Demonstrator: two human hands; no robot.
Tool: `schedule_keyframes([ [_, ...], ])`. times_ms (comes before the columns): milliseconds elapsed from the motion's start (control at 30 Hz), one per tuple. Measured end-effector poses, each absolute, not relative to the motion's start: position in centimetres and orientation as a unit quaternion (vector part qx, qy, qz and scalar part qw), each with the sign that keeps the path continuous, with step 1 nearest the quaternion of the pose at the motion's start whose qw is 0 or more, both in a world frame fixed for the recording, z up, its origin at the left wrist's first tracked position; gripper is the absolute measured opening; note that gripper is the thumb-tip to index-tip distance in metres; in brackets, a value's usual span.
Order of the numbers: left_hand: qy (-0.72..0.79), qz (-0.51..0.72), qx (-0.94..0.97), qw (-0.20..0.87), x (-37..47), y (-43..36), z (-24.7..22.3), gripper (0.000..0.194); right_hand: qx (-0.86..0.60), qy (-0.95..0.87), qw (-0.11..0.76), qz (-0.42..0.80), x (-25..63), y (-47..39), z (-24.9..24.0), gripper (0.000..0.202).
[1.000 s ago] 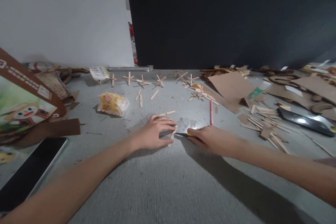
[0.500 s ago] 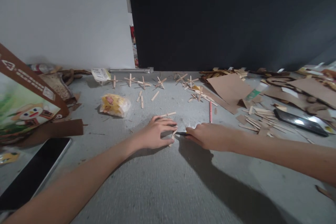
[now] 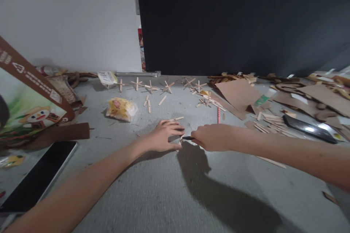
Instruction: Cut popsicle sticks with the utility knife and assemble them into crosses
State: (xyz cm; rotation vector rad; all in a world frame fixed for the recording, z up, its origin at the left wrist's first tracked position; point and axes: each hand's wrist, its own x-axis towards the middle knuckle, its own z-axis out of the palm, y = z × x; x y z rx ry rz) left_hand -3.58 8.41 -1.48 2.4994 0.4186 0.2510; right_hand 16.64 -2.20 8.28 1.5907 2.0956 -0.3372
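Note:
My left hand [image 3: 166,135] lies on the grey surface, fingers spread, its thumb and fingertips at a small wooden stick [image 3: 180,141]. Another stick [image 3: 177,118] shows just beyond its fingers. My right hand [image 3: 209,137] is closed round a thin dark tool [image 3: 187,138], whose tip points left and meets the stick by my left fingertips. What kind of tool it is cannot be made out. Crossed wooden sticks [image 3: 137,84] stand in a row farther back.
A yellow packet [image 3: 120,109] and a phone [image 3: 39,176] are on the left, by a printed bag [image 3: 35,113]. To the right lie loose sticks, cardboard [image 3: 235,96], a black shiny object [image 3: 308,129] and a red-and-white stick [image 3: 218,115].
My right hand has shifted slightly left and up, with its forearm higher, uncovering a loose stick beneath it. My left hand keeps its place. The view has shifted a little.

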Motion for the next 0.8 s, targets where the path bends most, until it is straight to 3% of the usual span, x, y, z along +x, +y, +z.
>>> schedule_keyframes([
  [167, 0.167, 0.087, 0.940, 0.286, -3.5, 8.3, -1.4, 0.054, 0.596, 0.757, 0.221, -0.150, 16.9, -2.4, 7.5, 0.035],
  [433, 0.181, 0.086, 0.940, 0.276, -3.5, 7.9, -1.0, 0.057, 0.641, 0.746, 0.115, -0.141, 17.5, -4.9, 3.8, 0.036],
  [667, 0.183, 0.044, 0.945, 0.268, -3.4, 8.0, -0.1, 0.049, 0.615, 0.755, 0.171, -0.149, 16.8, -3.7, 5.8, 0.037],
  [800, 0.194, 0.039, 0.942, 0.271, -3.4, 8.1, 0.0, 0.050, 0.622, 0.755, 0.143, -0.148, 16.6, -2.6, 7.0, 0.021],
])
